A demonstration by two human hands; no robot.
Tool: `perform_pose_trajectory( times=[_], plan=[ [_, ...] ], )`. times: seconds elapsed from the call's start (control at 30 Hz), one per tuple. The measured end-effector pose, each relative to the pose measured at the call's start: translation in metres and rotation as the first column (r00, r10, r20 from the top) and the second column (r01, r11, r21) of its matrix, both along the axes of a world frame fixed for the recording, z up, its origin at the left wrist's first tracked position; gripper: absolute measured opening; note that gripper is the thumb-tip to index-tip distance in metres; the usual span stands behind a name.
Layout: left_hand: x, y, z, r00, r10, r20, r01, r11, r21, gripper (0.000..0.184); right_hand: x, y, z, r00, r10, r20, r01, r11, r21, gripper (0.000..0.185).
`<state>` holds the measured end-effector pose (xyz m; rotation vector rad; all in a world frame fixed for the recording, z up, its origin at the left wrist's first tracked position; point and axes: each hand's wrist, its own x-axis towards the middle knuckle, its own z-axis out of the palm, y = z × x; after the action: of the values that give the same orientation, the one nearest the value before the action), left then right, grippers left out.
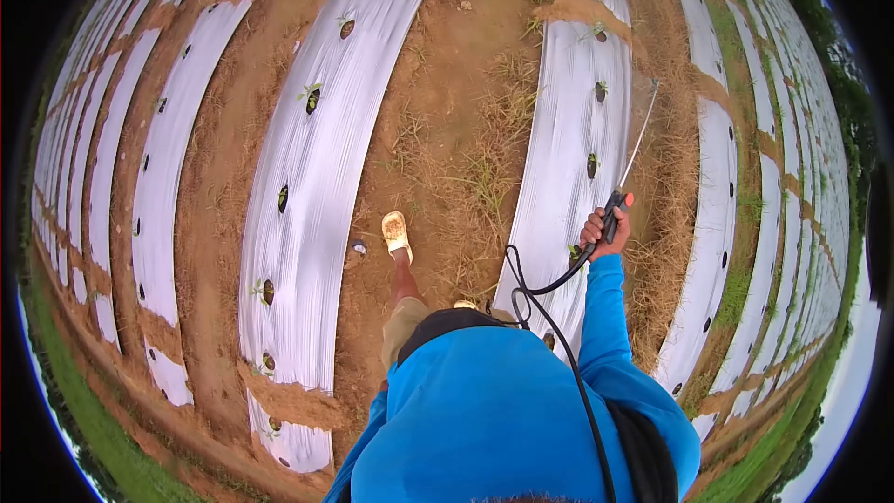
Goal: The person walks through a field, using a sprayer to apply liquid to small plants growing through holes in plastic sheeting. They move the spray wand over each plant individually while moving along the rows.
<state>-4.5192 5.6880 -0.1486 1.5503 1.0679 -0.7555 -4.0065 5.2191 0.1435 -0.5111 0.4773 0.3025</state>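
My right hand [605,231] is closed around the black handle of a spray wand [615,207] with a red-orange part near its top. The wand's thin metal tube [638,142] points forward and slightly right, its tip beyond the right edge of the plastic-covered bed [568,144]. A faint mist seems to show near the tip. From the handle a black hose [562,281] loops left and runs back over the blue sleeve. At my left side only a small bit of my left hand [384,386] shows beside the shorts; its fingers cannot be made out.
Another covered bed [321,158] with small plants in holes runs along the left. Between the beds lies a soil path [447,112] with grass tufts, where a foot in a yellow clog [396,231] stands. Dry grass [670,186] lines the right side. More beds extend both ways.
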Motion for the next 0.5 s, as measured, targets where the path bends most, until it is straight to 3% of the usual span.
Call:
perform_pose_trajectory(
  times=[0.13, 0.17, 0.2, 0.23, 0.27, 0.3, 0.37, 0.4, 0.5],
  plan=[
    [0.158, 0.09, -0.023, 0.962, -0.173, 0.21, 0.135, 0.974, 0.184, 0.036, 0.068, 0.051, -0.035, 0.995, -0.102, -0.019, 0.1, 0.992, -0.074, 0.033],
    [0.203, 0.115, -0.029, 0.934, -0.192, 0.301, 0.116, 0.96, 0.253, 0.036, 0.082, 0.053, -0.051, 0.993, -0.066, 0.097, 0.057, 0.994, 0.093, 0.035],
    [0.251, 0.153, -0.018, 0.968, 0.232, -0.094, -0.236, 0.972, -0.025, 0.031, 0.086, 0.063, -0.057, 0.995, -0.088, 0.053, 0.082, 0.991, 0.106, 0.036],
    [0.338, 0.175, 0.016, 0.904, 0.208, -0.375, -0.228, 0.974, -0.01, 0.024, 0.105, 0.072, -0.057, 0.994, -0.101, 0.032, 0.097, 0.988, 0.122, 0.037],
    [0.388, 0.212, 0.021, 0.966, 0.186, -0.181, -0.197, 0.979, -0.049, 0.02, 0.124, 0.08, -0.054, 0.994, -0.102, 0.04, 0.096, 0.987, 0.126, 0.037],
    [0.451, 0.24, 0.035, 0.987, 0.13, -0.093, -0.128, 0.991, 0.032, 0.02, 0.131, 0.087, -0.05, 0.993, -0.115, 0.018, 0.111, 0.984, 0.139, 0.038],
    [0.571, 0.278, 0.086, 0.959, 0.194, 0.205, -0.194, 0.981, -0.02, 0.02, 0.166, 0.098, -0.04, 0.989, -0.151, 0.007, 0.148, 0.976, 0.161, 0.038],
    [0.637, 0.281, 0.125, 0.954, 0.195, 0.226, -0.202, 0.979, 0.011, 0.02, 0.187, 0.1, -0.035, 0.984, -0.178, 0.005, 0.174, 0.964, 0.203, 0.038],
    [0.775, 0.291, 0.164, 0.882, 0.135, 0.451, -0.148, 0.989, -0.007, 0.02, 0.252, 0.103, -0.036, 0.963, -0.27, -0.014, 0.267, 0.942, 0.205, 0.036]
  ],
)
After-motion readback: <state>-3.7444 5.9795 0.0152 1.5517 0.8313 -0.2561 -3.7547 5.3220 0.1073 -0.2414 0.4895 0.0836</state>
